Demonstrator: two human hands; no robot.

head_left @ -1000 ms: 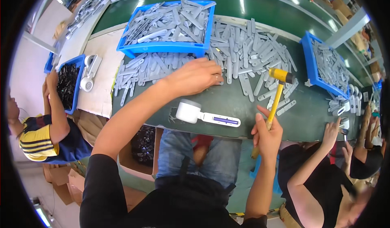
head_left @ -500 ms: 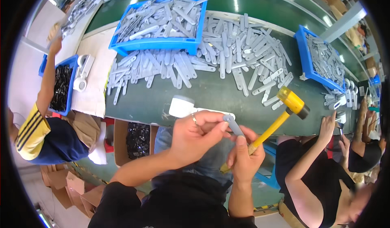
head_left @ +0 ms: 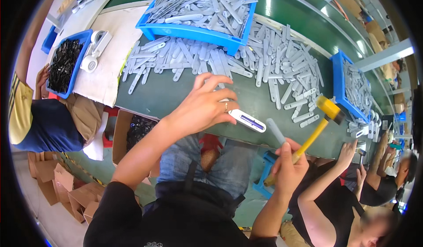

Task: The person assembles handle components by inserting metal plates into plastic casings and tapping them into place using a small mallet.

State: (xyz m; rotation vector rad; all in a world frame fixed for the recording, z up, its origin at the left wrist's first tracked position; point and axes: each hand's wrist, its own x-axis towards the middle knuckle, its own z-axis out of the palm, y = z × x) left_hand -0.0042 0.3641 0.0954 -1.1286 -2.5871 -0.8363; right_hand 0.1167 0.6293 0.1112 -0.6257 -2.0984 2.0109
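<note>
1. Your left grip [head_left: 202, 102] curves over the white handled piece [head_left: 261, 127], hiding much of it; whether those fingers are closed on it, the view cannot tell you.
2. That piece is at the near side of the desk [head_left: 163, 98], slot [head_left: 251, 122] facing up with something purple inside.
3. Your right grip [head_left: 289, 164] is wrapped around the yellow hammer [head_left: 312, 137], and also pinches one grey strip [head_left: 276, 131].
4. As far as shows, you have a strip picked out, but it is apart from the handle, whose slot is uncovered.
5. Ahead of you, plenty of loose strips [head_left: 282, 71] are unused, below and beside a heaped blue bin [head_left: 189, 33].
</note>
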